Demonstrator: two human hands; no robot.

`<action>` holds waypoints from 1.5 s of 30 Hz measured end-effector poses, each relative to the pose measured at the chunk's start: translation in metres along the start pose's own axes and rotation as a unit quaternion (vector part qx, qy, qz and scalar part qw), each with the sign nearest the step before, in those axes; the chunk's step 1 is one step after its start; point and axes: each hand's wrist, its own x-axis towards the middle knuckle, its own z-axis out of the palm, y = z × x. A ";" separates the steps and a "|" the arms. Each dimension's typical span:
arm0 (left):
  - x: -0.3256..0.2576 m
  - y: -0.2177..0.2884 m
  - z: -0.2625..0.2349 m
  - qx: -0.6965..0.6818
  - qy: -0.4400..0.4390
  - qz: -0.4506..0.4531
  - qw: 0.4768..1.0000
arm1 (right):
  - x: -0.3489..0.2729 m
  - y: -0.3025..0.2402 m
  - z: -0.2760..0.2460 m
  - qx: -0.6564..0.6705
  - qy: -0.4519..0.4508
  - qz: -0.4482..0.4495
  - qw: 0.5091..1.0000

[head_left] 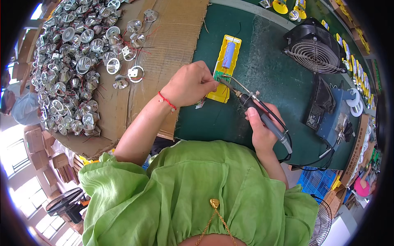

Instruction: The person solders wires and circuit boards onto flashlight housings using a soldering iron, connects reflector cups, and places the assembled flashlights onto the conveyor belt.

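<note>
A yellow plastic housing [222, 95] lies on the green bench in front of me. In it sit a blue-purple cylindrical battery [228, 55] and, below that, a small green circuit board [220, 76] with thin wires. My left hand [189, 85] is pinched closed at the board's left side; what its fingertips hold is too small to make out. My right hand [262, 130] grips a soldering iron [266, 119] with a thin metal guide tube alongside. The iron's tip points at the board, close to my left fingertips; whether it touches I cannot tell.
On the left, cardboard [174, 30] bears a large heap of silvery lamp reflectors [78, 61] with wires. A black fan with a wire grille [314, 55] stands back right. Nearer is a blue soldering unit [327, 117] with white reels [356, 103]. More yellow housings [280, 6] line the far side.
</note>
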 end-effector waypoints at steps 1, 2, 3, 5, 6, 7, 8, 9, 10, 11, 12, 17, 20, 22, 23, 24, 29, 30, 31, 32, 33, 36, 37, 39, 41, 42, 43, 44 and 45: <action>0.000 -0.001 0.000 -0.004 0.000 0.005 1.000 | -0.001 0.000 -0.001 -0.004 -0.003 0.001 1.000; 0.000 -0.001 0.001 -0.008 0.000 0.006 1.000 | -0.001 0.000 -0.001 -0.008 -0.006 0.001 1.000; 0.000 0.000 -0.002 -0.006 -0.003 0.002 1.000 | -0.001 0.001 0.002 0.003 -0.002 0.005 1.000; 0.001 0.000 -0.001 -0.018 -0.009 -0.006 1.000 | -0.001 0.000 0.001 0.008 0.003 0.009 1.000; 0.001 -0.001 -0.001 -0.022 -0.008 -0.005 1.000 | -0.001 0.000 0.001 0.020 0.015 0.011 1.000; 0.002 -0.001 0.000 -0.026 -0.007 -0.004 1.000 | -0.002 -0.001 0.000 0.032 0.028 0.014 0.999; 0.003 -0.003 0.001 -0.029 -0.006 -0.003 1.000 | -0.002 -0.001 0.000 0.048 0.041 0.015 0.998; 0.003 -0.005 0.002 -0.027 -0.003 -0.005 1.000 | -0.003 -0.001 0.000 0.040 0.040 0.008 0.998; 0.001 -0.008 0.003 -0.024 -0.004 -0.005 1.000 | -0.004 -0.002 -0.001 0.035 0.043 0.000 0.998; 0.004 -0.011 0.004 -0.020 -0.008 0.005 1.000 | -0.003 -0.003 -0.005 0.027 0.054 -0.013 0.998; 0.003 -0.013 0.003 -0.036 -0.011 0.012 0.999 | -0.002 -0.003 -0.006 0.013 0.056 -0.050 0.997; 0.009 0.006 0.002 0.026 -0.004 0.086 0.996 | -0.002 0.002 -0.026 0.018 0.076 0.053 0.996; 0.000 0.010 0.003 0.023 0.003 0.058 0.998 | 0.002 0.008 -0.032 0.029 0.125 -0.049 0.990; -0.009 0.010 0.000 -0.051 0.054 0.033 0.997 | 0.003 0.010 -0.045 -0.027 0.130 -0.093 0.987; -0.010 0.008 -0.001 -0.063 0.074 -0.001 0.995 | 0.004 0.013 -0.047 -0.033 0.129 -0.104 0.986; -0.011 0.005 -0.002 -0.070 0.098 -0.028 0.992 | 0.003 0.018 -0.046 -0.030 0.139 -0.101 0.985; 0.008 0.001 0.006 -0.029 0.035 -0.058 0.997 | 0.006 0.025 -0.047 -0.030 0.135 -0.094 0.986; 0.020 0.002 0.000 -0.027 0.076 -0.031 0.996 | 0.007 0.025 -0.045 -0.023 0.145 -0.088 0.985; 0.038 0.003 -0.011 0.035 0.081 -0.002 0.996 | 0.008 0.026 -0.044 -0.022 0.144 -0.094 0.985; 0.063 0.005 -0.026 0.059 0.074 0.034 0.995 | 0.009 0.026 -0.044 -0.024 0.144 -0.101 0.984; 0.090 0.006 -0.038 0.112 0.092 0.049 0.988 | 0.010 0.026 -0.045 -0.020 0.148 -0.108 0.983; 0.191 0.012 -0.072 0.155 0.115 0.137 0.972 | 0.010 0.025 -0.045 -0.027 0.134 -0.093 0.986; 0.225 0.014 -0.081 0.170 0.121 0.113 0.971 | 0.010 0.025 -0.046 -0.022 0.135 -0.090 0.986; 0.290 0.017 -0.093 0.237 0.148 0.099 0.955 | 0.007 0.025 -0.047 -0.008 0.125 -0.048 0.991; 0.335 0.009 -0.102 0.272 0.163 0.076 0.945 | 0.007 0.026 -0.046 -0.003 0.119 -0.040 0.992; 0.349 0.000 -0.107 0.358 0.207 0.141 0.900 | 0.006 0.027 -0.046 -0.010 0.119 -0.045 0.992; 0.357 -0.012 -0.110 0.424 0.249 0.207 0.846 | 0.008 0.028 -0.046 -0.006 0.122 -0.049 0.991; 0.362 -0.026 -0.114 0.483 0.289 0.269 0.782 | 0.009 0.030 -0.045 -0.002 0.126 -0.061 0.990; 0.365 -0.038 -0.120 0.479 0.261 0.238 0.804 | 0.010 0.031 -0.044 0.002 0.128 -0.074 0.989</action>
